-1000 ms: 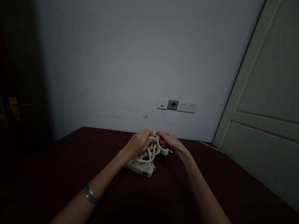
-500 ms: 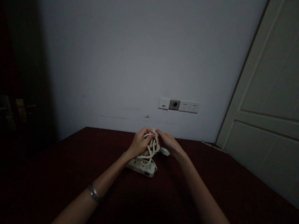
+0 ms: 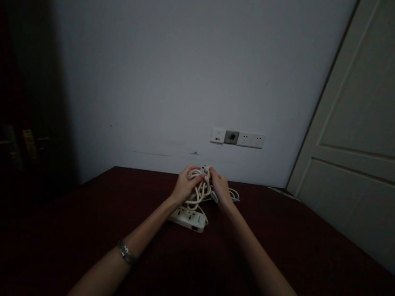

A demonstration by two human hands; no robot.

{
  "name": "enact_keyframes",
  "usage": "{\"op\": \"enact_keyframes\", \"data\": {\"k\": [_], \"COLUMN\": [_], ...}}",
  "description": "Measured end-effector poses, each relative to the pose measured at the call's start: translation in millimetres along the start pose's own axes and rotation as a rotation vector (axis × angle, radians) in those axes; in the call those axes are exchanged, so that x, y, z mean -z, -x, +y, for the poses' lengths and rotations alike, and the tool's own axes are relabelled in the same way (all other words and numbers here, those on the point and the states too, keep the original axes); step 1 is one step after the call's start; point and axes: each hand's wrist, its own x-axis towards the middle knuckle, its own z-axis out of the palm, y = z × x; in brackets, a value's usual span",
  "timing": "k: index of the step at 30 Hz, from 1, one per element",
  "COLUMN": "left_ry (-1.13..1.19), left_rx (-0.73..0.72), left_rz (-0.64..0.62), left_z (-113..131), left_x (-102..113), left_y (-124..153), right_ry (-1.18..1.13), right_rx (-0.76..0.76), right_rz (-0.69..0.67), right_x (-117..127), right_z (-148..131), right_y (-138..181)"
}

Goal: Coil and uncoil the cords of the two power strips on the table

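A white power strip point(image 3: 189, 219) lies on a dark red table point(image 3: 278, 242), its thick cream cable point(image 3: 199, 193) bundled in loops above it. My left hand point(image 3: 184, 186) is closed around the top of the bundle. My right hand point(image 3: 220, 186) pinches the cable at the top of the loops, close beside the left. Behind my right hand lie a white plug point(image 3: 214, 197) and a thin loop of cable point(image 3: 234, 196) on the table. A metal bracelet point(image 3: 125, 252) sits on my left wrist.
A grey wall stands behind the table with a row of sockets point(image 3: 238, 138). A pale panelled door point(image 3: 366, 131) fills the right side. At the far left, a dark door with a handle point(image 3: 23, 144) is barely visible. The room is dim.
Both hands have lifted the cable bundle slightly and drawn closer together at its top. A thin loop of cable now shows behind my right hand.
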Motion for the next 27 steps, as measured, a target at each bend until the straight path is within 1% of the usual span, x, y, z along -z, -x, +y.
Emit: {"op": "enact_keyframes", "data": {"k": [4, 8, 11, 14, 18, 20, 24, 27], "left_ry": [0.032, 0.023, -0.036, -0.094, -0.148, -0.196, -0.254, -0.32], "left_rx": [0.02, 0.007, -0.001, 0.006, 0.017, 0.008, -0.025, -0.04], "left_rz": [0.009, -0.008, -0.058, -0.12, -0.185, -0.198, -0.219, -0.225], "left_z": [-3, -6, -4, -1, 2, 2, -1, -3], "left_x": [-5, -7, -7, -7, -5, -3, 2, 5], "left_y": [5, 7, 7, 8, 9, 8, 6, 4], "right_ry": [0.003, -0.005, -0.052, -0.081, -0.043, -0.005, 0.037, 0.01], "right_rx": [0.139, 0.232, 0.248, 0.231, 0.164, 0.16, 0.245, 0.29], "right_rz": [0.076, 0.112, 0.095, 0.058, -0.001, -0.007, 0.036, 0.036], "right_x": [-12, -16, -14, -11, -10, -11, -15, -17], "right_z": [8, 8, 9, 9, 7, 8, 14, 19], "right_y": [5, 12, 13, 12, 15, 17, 17, 15]}}
